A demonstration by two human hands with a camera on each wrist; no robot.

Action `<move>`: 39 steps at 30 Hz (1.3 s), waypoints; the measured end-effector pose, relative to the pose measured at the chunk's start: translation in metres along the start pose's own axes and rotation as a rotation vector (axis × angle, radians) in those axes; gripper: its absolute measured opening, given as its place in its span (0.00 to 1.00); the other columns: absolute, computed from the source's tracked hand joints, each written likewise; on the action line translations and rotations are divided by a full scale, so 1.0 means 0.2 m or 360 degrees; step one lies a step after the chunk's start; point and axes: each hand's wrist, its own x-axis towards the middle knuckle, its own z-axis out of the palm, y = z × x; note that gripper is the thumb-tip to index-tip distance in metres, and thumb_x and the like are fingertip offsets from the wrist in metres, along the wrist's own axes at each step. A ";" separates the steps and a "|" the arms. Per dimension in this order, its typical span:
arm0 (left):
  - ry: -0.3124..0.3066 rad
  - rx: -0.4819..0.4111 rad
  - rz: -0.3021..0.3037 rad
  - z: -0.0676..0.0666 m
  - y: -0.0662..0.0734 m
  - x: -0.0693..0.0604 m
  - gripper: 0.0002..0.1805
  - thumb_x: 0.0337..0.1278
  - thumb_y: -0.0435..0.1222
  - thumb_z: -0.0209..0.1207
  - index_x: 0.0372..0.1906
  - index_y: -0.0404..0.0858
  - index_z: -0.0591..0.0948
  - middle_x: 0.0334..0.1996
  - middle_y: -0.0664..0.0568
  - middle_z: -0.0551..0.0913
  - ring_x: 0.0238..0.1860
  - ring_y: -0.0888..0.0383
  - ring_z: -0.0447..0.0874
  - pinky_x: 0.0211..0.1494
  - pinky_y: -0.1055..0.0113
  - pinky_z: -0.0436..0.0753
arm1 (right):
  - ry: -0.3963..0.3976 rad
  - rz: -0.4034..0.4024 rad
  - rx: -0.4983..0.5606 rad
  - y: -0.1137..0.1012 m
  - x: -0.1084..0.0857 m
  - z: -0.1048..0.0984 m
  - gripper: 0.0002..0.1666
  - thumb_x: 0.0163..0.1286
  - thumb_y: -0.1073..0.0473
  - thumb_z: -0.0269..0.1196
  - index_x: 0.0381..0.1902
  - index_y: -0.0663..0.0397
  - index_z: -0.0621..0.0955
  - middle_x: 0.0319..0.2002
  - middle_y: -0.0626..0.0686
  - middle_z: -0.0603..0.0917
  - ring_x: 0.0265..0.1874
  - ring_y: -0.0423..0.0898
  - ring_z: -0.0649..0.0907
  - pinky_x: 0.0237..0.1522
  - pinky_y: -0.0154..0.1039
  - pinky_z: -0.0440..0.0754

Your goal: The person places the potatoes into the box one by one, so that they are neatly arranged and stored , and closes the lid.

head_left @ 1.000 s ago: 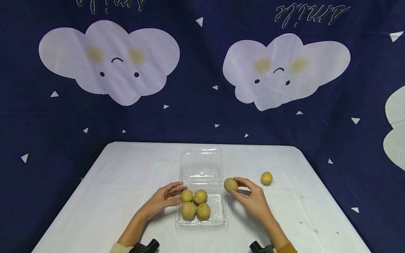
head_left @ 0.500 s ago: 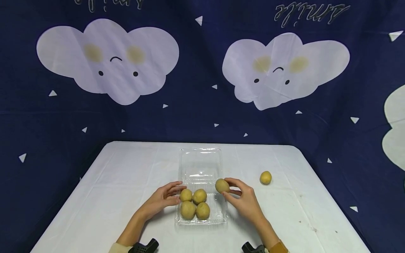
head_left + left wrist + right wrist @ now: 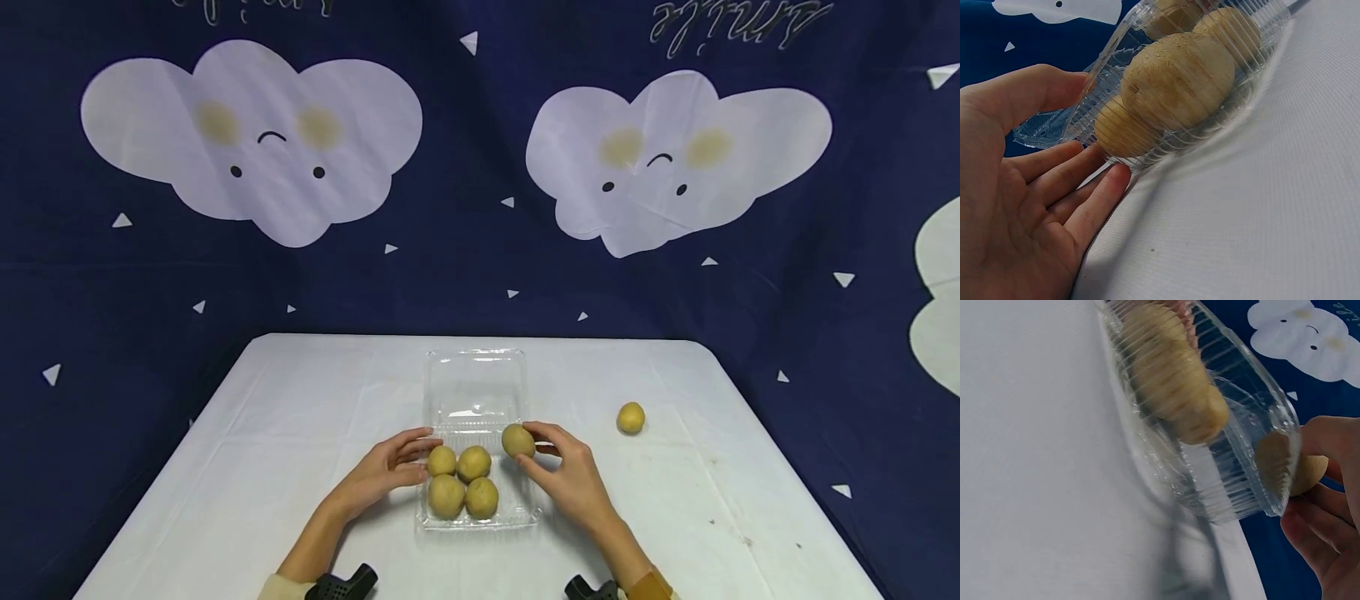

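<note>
My right hand [image 3: 568, 472] pinches a round potato [image 3: 518, 442] between thumb and fingers, over the back right part of a clear plastic clamshell box [image 3: 517, 504]. Through the ribbed wall in the right wrist view, part of that held potato [image 3: 1307, 473] shows. Several potatoes [image 3: 446, 497] sit together in the left part of the box. My left hand [image 3: 384, 468] rests at the box's left side; in the left wrist view its thumb and fairly straight fingers [image 3: 1100, 203] touch the outer wall. The box's lid [image 3: 476, 387] lies folded back, away from me.
One smaller yellow potato [image 3: 631, 418] lies on the white-covered table [image 3: 330, 392], to the right of the box. Behind the table hangs a dark blue cloth [image 3: 465, 275] with white clouds. Dark wrist devices [image 3: 343, 583] sit on both wrists.
My right hand has moved left with the potato, from beside the box to over its back right part. The left hand stays at the box's left side.
</note>
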 end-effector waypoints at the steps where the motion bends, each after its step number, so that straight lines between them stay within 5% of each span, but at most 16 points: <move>1: -0.0002 -0.0002 0.0000 0.00 0.00 0.00 0.34 0.60 0.37 0.57 0.70 0.43 0.60 0.67 0.50 0.69 0.68 0.46 0.65 0.64 0.59 0.72 | 0.0019 -0.0006 -0.0043 0.00 0.00 0.00 0.28 0.56 0.54 0.71 0.55 0.46 0.77 0.51 0.45 0.82 0.46 0.42 0.83 0.46 0.42 0.83; 7: -0.0007 -0.0005 0.0006 0.00 0.00 0.00 0.33 0.60 0.37 0.57 0.70 0.44 0.60 0.67 0.50 0.70 0.68 0.47 0.65 0.62 0.61 0.72 | 0.0053 -0.0065 -0.0261 -0.01 0.01 0.02 0.28 0.55 0.53 0.71 0.54 0.42 0.78 0.51 0.42 0.82 0.46 0.39 0.83 0.48 0.38 0.82; 19: 0.0003 -0.0004 -0.0002 0.00 0.00 0.00 0.33 0.60 0.37 0.57 0.70 0.43 0.60 0.67 0.51 0.70 0.69 0.47 0.65 0.63 0.62 0.72 | -0.0053 -0.0260 -0.0394 -0.02 0.01 0.04 0.26 0.52 0.54 0.72 0.51 0.42 0.79 0.48 0.40 0.82 0.47 0.38 0.82 0.51 0.37 0.80; 28: -0.0001 -0.0016 -0.0004 0.00 0.00 0.00 0.34 0.60 0.36 0.58 0.70 0.43 0.60 0.67 0.50 0.70 0.69 0.47 0.64 0.61 0.64 0.71 | -0.0129 -0.0295 -0.0673 -0.03 0.01 0.05 0.27 0.49 0.50 0.73 0.49 0.39 0.80 0.48 0.36 0.82 0.50 0.37 0.81 0.52 0.41 0.79; 39: -0.0005 -0.0028 -0.0004 0.00 0.01 0.00 0.34 0.60 0.36 0.57 0.71 0.42 0.59 0.67 0.50 0.69 0.69 0.46 0.64 0.61 0.65 0.72 | -0.0275 -0.0285 -0.0797 -0.08 0.03 0.06 0.22 0.49 0.54 0.73 0.44 0.42 0.81 0.44 0.39 0.84 0.46 0.36 0.81 0.52 0.40 0.78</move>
